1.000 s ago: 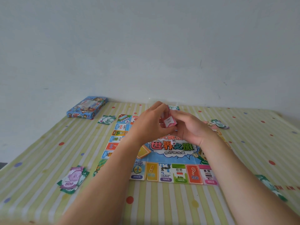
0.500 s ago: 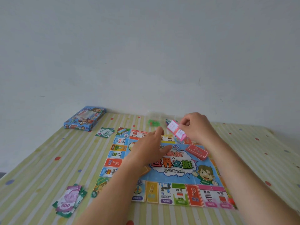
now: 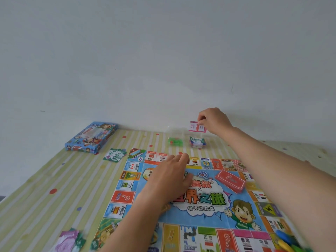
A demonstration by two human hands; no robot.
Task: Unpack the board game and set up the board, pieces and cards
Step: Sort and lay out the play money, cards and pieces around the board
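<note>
While the left hand (image 3: 171, 173) stays open over the board (image 3: 209, 213), the right hand (image 3: 214, 120) has carried the pink card (image 3: 195, 126) farther away.

At the far left lies the game box (image 3: 91, 137), with paper money (image 3: 115, 155) near the board's corner. The left hand has relaxed fingers and holds nothing, as before. A red deck (image 3: 230, 180) lies on the board. The right hand pinches the pink card, which is now beyond the board, above a small card pile (image 3: 197, 142) beside green pieces (image 3: 175, 141).
</note>
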